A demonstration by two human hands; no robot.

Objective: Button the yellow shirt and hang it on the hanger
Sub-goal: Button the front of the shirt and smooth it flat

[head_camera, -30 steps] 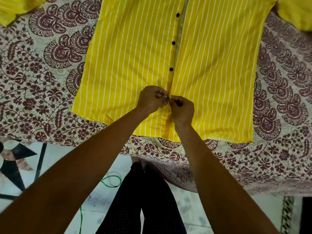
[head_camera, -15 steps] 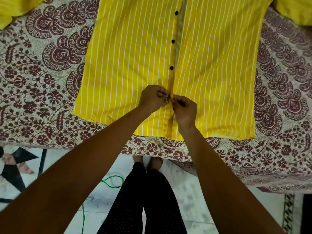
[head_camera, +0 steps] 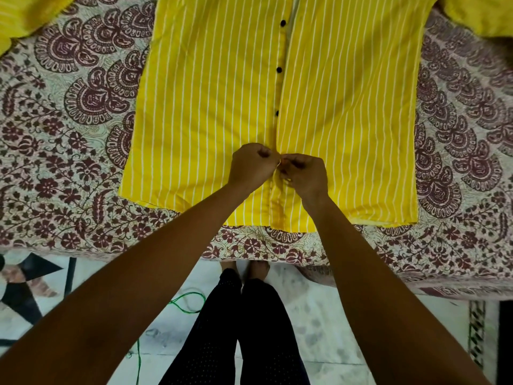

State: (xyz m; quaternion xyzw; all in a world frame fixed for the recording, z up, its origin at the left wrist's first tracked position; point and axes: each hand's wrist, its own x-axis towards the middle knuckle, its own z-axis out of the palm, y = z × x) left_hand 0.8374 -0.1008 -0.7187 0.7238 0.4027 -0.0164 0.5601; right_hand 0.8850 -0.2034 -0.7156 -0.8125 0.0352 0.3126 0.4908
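The patterned bedspread (head_camera: 69, 162) spreads under both your hands. On it the yellow shirt (head_camera: 208, 107) lies flat, its long axis running straight away from you and its hem on the wrist side of your hands. Your left hand (head_camera: 251, 165) and right hand (head_camera: 305, 176), fingers curled, pinch its front edges together. Three black buttons (head_camera: 277, 113) line up beyond your fingertips.

Bright yellow shirt (head_camera: 208, 107) with thin white vertical stripes and small black buttons (head_camera: 279, 69). Beneath it, a cream bedsheet (head_camera: 69, 134) printed with maroon paisley and flowers. Black dotted trousers (head_camera: 236, 343), a green cord (head_camera: 186, 301), white marble floor (head_camera: 319, 315).
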